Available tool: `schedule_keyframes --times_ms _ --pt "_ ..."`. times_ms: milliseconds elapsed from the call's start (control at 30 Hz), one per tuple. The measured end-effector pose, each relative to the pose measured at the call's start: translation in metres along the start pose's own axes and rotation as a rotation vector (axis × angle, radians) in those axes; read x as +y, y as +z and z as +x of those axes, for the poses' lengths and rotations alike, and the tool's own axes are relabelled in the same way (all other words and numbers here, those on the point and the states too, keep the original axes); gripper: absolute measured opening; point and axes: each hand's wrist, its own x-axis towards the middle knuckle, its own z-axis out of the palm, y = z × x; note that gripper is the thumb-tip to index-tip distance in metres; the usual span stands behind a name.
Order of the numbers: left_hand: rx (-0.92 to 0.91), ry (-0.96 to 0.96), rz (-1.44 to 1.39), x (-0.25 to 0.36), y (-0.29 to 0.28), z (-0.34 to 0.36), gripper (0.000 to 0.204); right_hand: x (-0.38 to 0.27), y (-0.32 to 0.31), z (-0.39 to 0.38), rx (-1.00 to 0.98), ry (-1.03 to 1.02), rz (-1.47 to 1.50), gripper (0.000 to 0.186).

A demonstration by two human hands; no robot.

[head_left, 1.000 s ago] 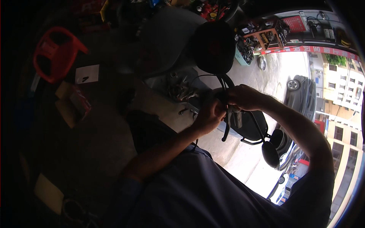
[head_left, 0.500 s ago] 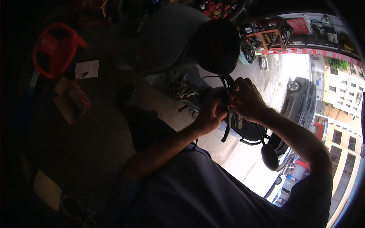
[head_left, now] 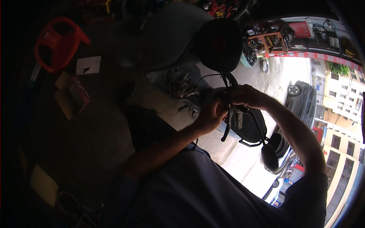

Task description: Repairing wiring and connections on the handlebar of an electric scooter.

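Observation:
A two-wheeler's black handlebar and cables (head_left: 224, 79) run down from a dark padded part (head_left: 218, 42) beside the grey seat (head_left: 169, 30). My left hand (head_left: 213, 117) is closed at the handlebar's lever mount; what its fingertips grip is hidden. My right hand (head_left: 247, 97) reaches over from the right, fingers curled on the handlebar just above and right of my left hand. Below them are the brake lever (head_left: 227, 131) and handle grip (head_left: 238, 119), with a black mirror (head_left: 269, 157) on a stalk farther down.
At left lie a red plastic chair (head_left: 57, 45), a white sheet (head_left: 88, 64) and an open cardboard box (head_left: 66, 97). Tool crates (head_left: 268, 40) stand at upper right. Outside are a parked dark car (head_left: 302, 102) and buildings (head_left: 338, 114). Greasy metal parts (head_left: 178, 83) sit by the seat.
My right hand's fingers rose half a second ago and are lower and flatter now, with the forearm shifted slightly. My left hand has stayed in much the same place.

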Motion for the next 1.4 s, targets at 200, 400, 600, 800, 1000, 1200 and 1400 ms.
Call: schedule_keyframes --times_ms 200,400,600,800,1000,1200,1400 --pt "-0.021 0.002 -0.042 -0.001 0.0 0.002 0.018 0.015 0.017 0.004 0.24 -0.296 -0.178 0.011" --pt "-0.012 -0.008 -0.039 0.0 0.001 0.001 0.017 0.016 0.023 0.004 0.357 -0.739 -0.639 0.007" --pt "-0.016 -0.019 -0.084 -0.003 0.002 0.004 0.016 0.006 0.035 -0.007 0.437 -0.47 -0.699 0.008" --pt "-0.004 -0.003 -0.105 -0.005 0.003 0.003 0.016 0.002 0.021 -0.006 0.236 -0.214 -0.228 0.012" --pt "-0.018 -0.032 -0.108 -0.004 0.003 0.002 0.016 0.005 0.008 -0.001 0.056 -0.106 -0.032 0.012" --pt "-0.023 -0.004 -0.129 -0.009 0.003 0.003 0.016 0.019 0.022 0.003 0.23 -0.373 -0.285 0.011" --pt "-0.018 -0.007 -0.079 -0.01 0.001 0.004 0.015 0.018 0.028 -0.004 0.321 -0.513 -0.649 0.009"
